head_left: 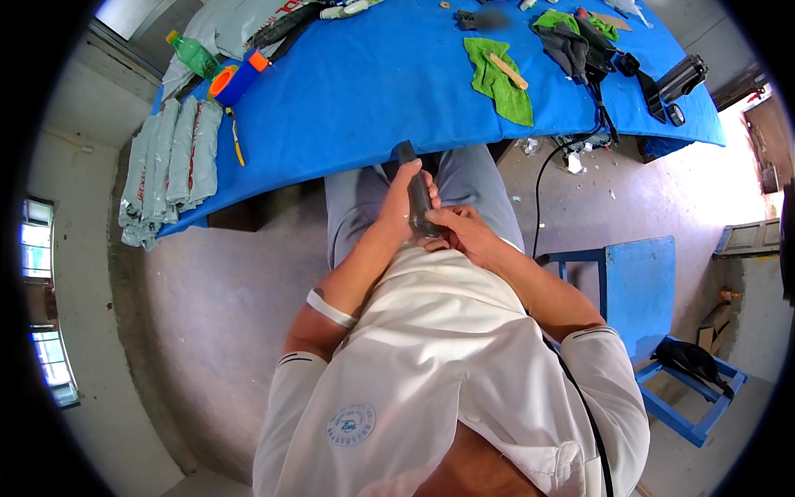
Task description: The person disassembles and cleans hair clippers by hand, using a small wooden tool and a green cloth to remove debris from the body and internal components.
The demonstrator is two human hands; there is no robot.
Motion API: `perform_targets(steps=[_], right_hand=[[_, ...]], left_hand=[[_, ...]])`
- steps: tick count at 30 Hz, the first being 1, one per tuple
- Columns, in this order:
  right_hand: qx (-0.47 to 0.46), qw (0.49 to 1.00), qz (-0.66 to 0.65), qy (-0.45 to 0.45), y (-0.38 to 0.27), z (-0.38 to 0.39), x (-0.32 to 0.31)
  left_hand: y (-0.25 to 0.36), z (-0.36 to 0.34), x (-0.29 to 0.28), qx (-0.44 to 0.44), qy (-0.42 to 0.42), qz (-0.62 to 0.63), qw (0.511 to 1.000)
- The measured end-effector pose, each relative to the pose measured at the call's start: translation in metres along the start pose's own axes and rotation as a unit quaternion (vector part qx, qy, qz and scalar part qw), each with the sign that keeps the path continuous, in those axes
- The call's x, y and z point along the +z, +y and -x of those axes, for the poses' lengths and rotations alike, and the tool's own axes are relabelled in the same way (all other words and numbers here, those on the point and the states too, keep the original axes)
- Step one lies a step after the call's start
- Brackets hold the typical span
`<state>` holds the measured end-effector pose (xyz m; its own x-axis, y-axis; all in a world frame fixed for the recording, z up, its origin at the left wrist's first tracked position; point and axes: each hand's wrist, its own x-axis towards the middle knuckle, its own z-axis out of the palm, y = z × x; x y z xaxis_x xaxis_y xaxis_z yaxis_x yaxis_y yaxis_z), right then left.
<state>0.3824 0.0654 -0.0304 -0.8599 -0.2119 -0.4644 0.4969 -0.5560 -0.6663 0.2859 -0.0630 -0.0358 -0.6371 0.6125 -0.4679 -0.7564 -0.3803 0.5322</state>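
Observation:
In my lap, just short of the table's near edge, I hold a long, dark grey, rounded object [421, 201] whose narrower end points up and away from me. Its exact kind cannot be made out. My left hand [401, 201] is wrapped round its left side and upper part. From the right, my right hand [465, 230] grips the lower end, with the thumb pressed on it and the fingers curled underneath. The blue-covered table [356, 108] lies right beyond both hands.
Grey plastic bags [178, 157], a green bottle [193, 56], a blue-orange tape dispenser [238, 80] and a yellow utility knife [237, 141] lie at left. A green cloth [501, 87] carries a wooden stick [507, 71]. A black cable [540, 182] hangs down near a blue stool [638, 286].

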Motion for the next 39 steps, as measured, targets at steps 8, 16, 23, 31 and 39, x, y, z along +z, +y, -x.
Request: perform_targets(steps=[8, 16, 23, 31, 39], right_hand=[[0.012, 0.998, -0.056, -0.035, 0.002, 0.004, -0.009], [0.01, 1.0, -0.001, 0.021, 0.003, 0.0, 0.0], [0.026, 0.997, 0.057, 0.051, -0.003, -0.001, 0.007], [0.002, 0.997, -0.065, -0.036, 0.005, 0.005, -0.007], [0.009, 1.0, -0.014, 0.012, 0.006, -0.001, -0.004]], left_hand=[[0.0, 0.002, -0.003, -0.013, -0.034, 0.038, 0.999], [0.0, 0.001, -0.006, -0.011, -0.037, 0.031, 0.999], [-0.001, 0.001, -0.008, -0.004, -0.016, 0.005, 1.0], [-0.001, 0.002, -0.005, -0.022, -0.027, 0.024, 0.999], [-0.005, 0.0, -0.009, -0.02, -0.027, 0.019, 0.999]])
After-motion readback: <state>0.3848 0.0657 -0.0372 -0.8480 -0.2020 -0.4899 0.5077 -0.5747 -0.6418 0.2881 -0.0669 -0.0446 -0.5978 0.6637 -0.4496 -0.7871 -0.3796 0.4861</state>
